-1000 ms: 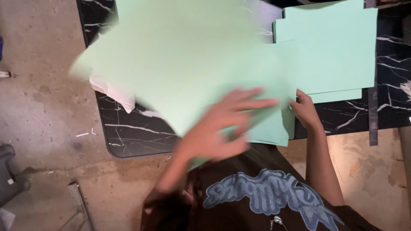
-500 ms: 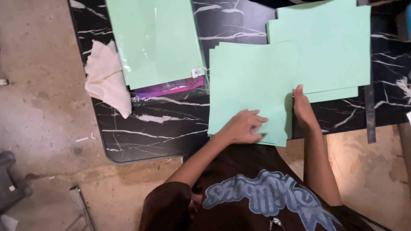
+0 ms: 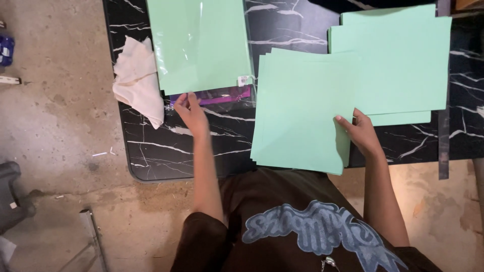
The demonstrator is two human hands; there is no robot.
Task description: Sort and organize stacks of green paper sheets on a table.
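A stack of mint-green paper sheets (image 3: 302,111) lies on the black marble-patterned table (image 3: 222,141) in front of me. My right hand (image 3: 359,132) rests on its right edge, fingers pinching the top sheets. My left hand (image 3: 189,108) reaches far left and touches the lower edge of a clear plastic pack of green paper (image 3: 201,43), right at its purple end strip (image 3: 217,94). A second pile of green sheets (image 3: 398,60) sits at the upper right, partly under the near stack.
A crumpled white cloth (image 3: 137,83) lies at the table's left edge. A dark metal ruler (image 3: 443,141) runs along the right side. Bare concrete floor (image 3: 55,126) spreads to the left, with a grey object (image 3: 12,194) at the lower left.
The green sheet that I was swinging through the air now lies on the near stack. My left hand has moved from the stack's lower edge to the plastic pack. My right hand stayed.
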